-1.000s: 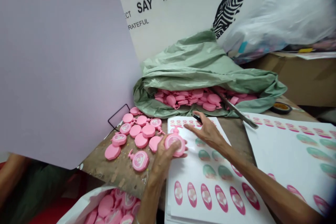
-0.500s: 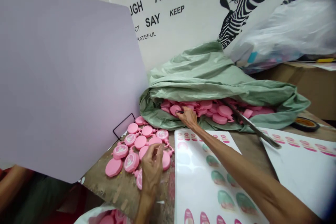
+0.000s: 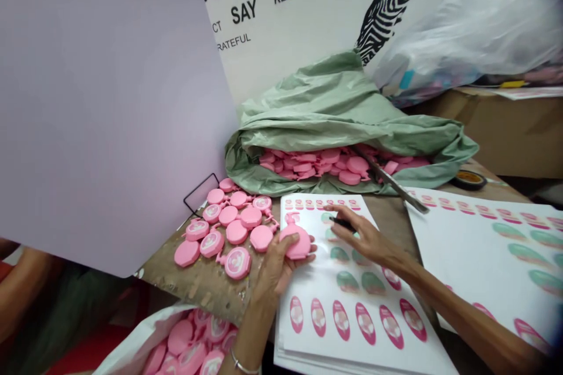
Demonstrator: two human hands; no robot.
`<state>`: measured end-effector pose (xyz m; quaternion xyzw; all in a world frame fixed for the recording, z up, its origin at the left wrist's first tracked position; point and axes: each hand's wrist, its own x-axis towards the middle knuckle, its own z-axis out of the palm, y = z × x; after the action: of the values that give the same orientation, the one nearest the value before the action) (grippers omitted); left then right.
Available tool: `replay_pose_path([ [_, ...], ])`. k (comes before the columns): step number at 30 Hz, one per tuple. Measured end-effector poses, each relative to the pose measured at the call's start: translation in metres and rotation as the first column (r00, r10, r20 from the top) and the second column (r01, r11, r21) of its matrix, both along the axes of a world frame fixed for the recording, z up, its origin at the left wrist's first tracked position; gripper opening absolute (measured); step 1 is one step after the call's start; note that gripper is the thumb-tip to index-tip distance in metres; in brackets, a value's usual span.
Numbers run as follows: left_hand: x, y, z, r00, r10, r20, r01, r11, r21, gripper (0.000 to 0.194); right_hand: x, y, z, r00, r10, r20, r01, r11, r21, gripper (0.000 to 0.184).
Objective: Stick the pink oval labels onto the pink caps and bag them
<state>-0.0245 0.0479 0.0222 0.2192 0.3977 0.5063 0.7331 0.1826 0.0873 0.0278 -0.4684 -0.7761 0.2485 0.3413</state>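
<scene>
My left hand (image 3: 279, 261) holds a pink round plastic case (image 3: 295, 242) with a small loop on top, its plain side showing, over the left edge of a sticker sheet (image 3: 314, 290). Above the same sheet, my right hand (image 3: 360, 234) has its index finger stretched out and keeps a slim black tool (image 3: 343, 223) in its fingers; the tool's kind is unclear. To the left lie several pink cases (image 3: 236, 231) on the table, some with a round printed sticker on the face, others plain.
A green sack (image 3: 308, 105) full of pink cases lies open at the back, a long flat metal strip (image 3: 396, 184) sticking out. Black tape (image 3: 470, 179) and a second sticker sheet (image 3: 484, 252) are on the right. A white bag (image 3: 127, 337) holds more cases. A grey panel (image 3: 109, 111) stands left.
My right hand has come back from the sack to above the sticker sheet. My left hand, earlier over the cases on the table, has moved right and now holds a pink case.
</scene>
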Motion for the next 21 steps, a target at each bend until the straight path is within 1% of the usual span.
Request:
replay_pose_path([
  [2,-0.003,0.009,-0.006,0.982,0.143,-0.123,-0.136,0.989,0.06,0.038,-0.006,0.02,-0.008,0.986,-0.161,0.029,0.162,0.987,-0.011,0.033],
  [3,-0.004,0.015,-0.01,0.966,0.196,-0.172,-0.183,0.979,0.088,0.042,-0.013,0.029,-0.014,0.978,-0.204,0.047,0.205,0.979,-0.004,0.031],
  [5,-0.004,0.026,-0.017,0.935,0.267,-0.232,-0.242,0.961,0.133,0.047,-0.031,0.044,-0.027,0.969,-0.232,0.082,0.231,0.973,0.023,0.023],
  [8,-0.001,0.035,-0.029,0.91,0.327,-0.254,-0.286,0.94,0.183,0.048,-0.054,0.056,-0.045,0.95,-0.273,0.15,0.26,0.961,0.096,0.015],
  [11,-0.001,0.038,-0.037,0.9,0.345,-0.265,-0.297,0.932,0.207,0.047,-0.064,0.059,-0.055,0.932,-0.296,0.212,0.263,0.95,0.17,0.015],
  [14,-0.003,0.038,-0.042,0.87,0.349,-0.348,-0.287,0.933,0.217,0.047,-0.065,0.059,-0.059,0.918,-0.301,0.259,0.248,0.944,0.217,0.017],
  [17,-0.006,0.04,-0.043,0.839,0.344,-0.422,-0.271,0.936,0.224,0.044,-0.064,0.059,-0.06,0.912,-0.291,0.289,0.228,0.945,0.233,0.016],
  [21,-0.008,0.04,-0.043,0.843,0.326,-0.427,-0.248,0.941,0.229,0.041,-0.064,0.059,-0.061,0.916,-0.266,0.301,0.203,0.953,0.224,0.011],
])
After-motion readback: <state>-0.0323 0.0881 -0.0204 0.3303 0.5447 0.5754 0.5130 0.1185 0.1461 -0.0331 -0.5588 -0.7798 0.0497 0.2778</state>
